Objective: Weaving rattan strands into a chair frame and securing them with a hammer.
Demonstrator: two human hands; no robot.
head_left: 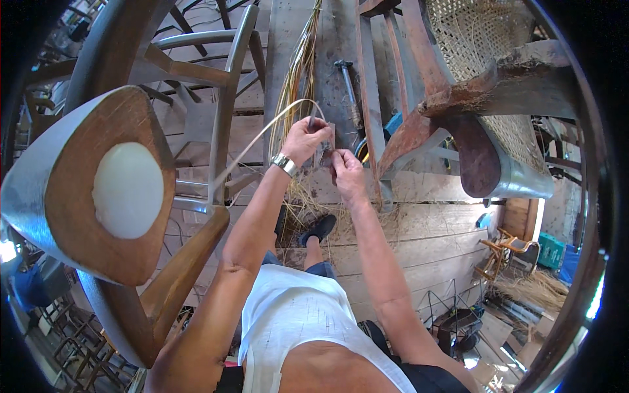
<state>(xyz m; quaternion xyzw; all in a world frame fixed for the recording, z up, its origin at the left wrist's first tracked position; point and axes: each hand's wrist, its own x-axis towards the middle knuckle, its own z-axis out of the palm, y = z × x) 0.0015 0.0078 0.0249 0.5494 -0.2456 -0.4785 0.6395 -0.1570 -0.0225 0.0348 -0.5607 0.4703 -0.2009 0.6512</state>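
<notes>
Two bare hands meet over the wooden workbench (426,242), and everything else sits around that bench. Far to its left, a chair frame (124,196) of dark wood leans close to the camera, its rounded piece bearing a pale oval patch, and a lighter chair frame (216,85) stands just behind it. The left hand (304,139), with a metal watch (284,164) on its wrist, is raised above the bench's near planks; its fingers are pinched together on a pale cane strand (262,134), which loops up over the hand and runs down leftward toward the chair frames. Just right of it, the right hand (345,173) has its fingers closed on a small dark object that is too hidden to name, touching the same strand. A bundle of cane (298,72) lies along the bench beyond both hands, with a hammer (347,88) just to its right. At the bench's right end rests a caned chair (485,98), tipped, its woven seat showing.
</notes>
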